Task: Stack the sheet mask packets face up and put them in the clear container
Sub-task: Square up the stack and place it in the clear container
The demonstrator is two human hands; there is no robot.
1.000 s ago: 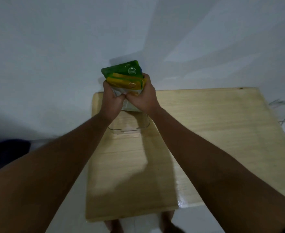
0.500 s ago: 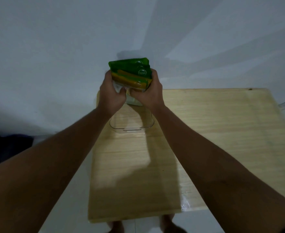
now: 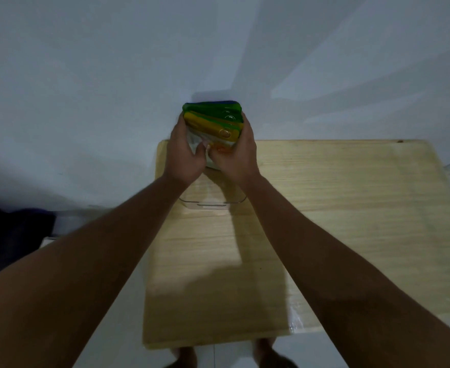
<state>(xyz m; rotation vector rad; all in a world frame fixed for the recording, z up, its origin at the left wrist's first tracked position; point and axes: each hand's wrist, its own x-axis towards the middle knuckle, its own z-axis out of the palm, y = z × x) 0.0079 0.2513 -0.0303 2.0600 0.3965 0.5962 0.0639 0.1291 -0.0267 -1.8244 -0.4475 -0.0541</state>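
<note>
- Both hands, left hand (image 3: pixel 185 158) and right hand (image 3: pixel 238 158), are clasping the gathered sheet mask packets (image 3: pixel 213 122) from either side; stacking looks done
- The stack is hanging above the clear container (image 3: pixel 213 204)'s far end; lowering it inside is remaining

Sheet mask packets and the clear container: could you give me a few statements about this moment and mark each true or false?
1. Both hands, left hand and right hand, grip the stack of sheet mask packets. True.
2. The packets fan out, green ones farthest away. True.
3. The clear container stands on the floor. False: it stands on the wooden table.
4. The stack lies flat on the table beside the container. False: the hands hold it at the container's far end.
</note>
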